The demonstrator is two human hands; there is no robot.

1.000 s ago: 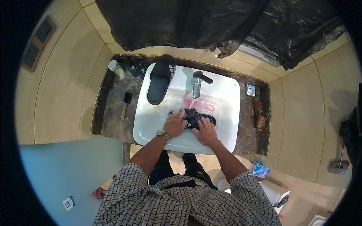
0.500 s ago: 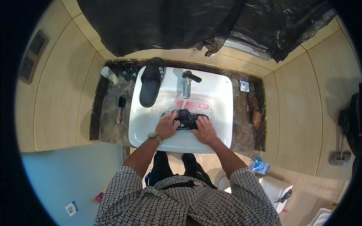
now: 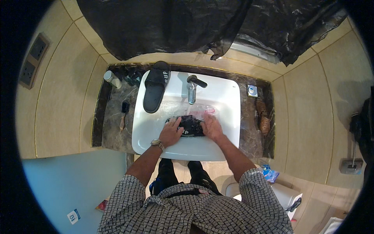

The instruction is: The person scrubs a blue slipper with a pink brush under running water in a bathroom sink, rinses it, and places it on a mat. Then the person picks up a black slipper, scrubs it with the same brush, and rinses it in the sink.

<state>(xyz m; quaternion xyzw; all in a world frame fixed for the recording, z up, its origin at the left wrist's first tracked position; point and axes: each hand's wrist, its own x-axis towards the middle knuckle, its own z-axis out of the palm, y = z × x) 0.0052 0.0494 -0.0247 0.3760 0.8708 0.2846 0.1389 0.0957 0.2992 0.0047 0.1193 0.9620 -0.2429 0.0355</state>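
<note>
A wet black slide sandal [image 3: 191,126] with pale lettering lies crosswise in the white sink [image 3: 179,151]. My left hand [image 3: 171,132] grips its left end, fingers across the top and a watch on the wrist. My right hand [image 3: 212,127] is at the other end, fingers apart and reaching past the edge, with the thumb by the sandal. Above them a metal faucet [image 3: 192,93] lets a thin stream fall. Behind the sandal, a pink shape [image 3: 204,112] shows through the water; I cannot make out what it is. Another black slide sandal [image 3: 155,91] rests on the sink's back left rim.
Dark marbled counter surrounds the sink. On its left are a white-capped jar [image 3: 112,79] and a small brush [image 3: 124,115]. To the right lie a small square box [image 3: 252,91] and a brown woven item [image 3: 264,124]. Black plastic sheeting [image 3: 163,29] hangs at the back.
My right hand has shifted from lying over the sandal's end to a spot farther forward, its fingers toward the pink shape. My left hand stays on the sandal.
</note>
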